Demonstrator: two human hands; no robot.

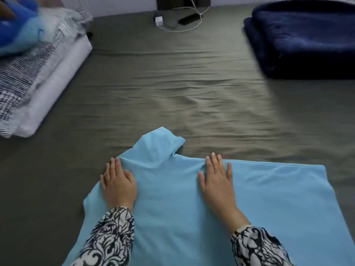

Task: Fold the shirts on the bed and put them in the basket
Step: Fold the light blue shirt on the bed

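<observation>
While both flat, open hands, left hand (pixel 119 182) and right hand (pixel 218 179), are pressing the light blue shirt (pixel 182 208) on the bed (pixel 172 89), smoothing outward before folding is keeping creases away

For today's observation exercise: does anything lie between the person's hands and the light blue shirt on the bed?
Nothing does. The left hand and the right hand both rest flat, fingers straight, directly on the light blue shirt, which lies spread on the grey bed sheet. No basket is in view, so that path cannot be judged.
</observation>
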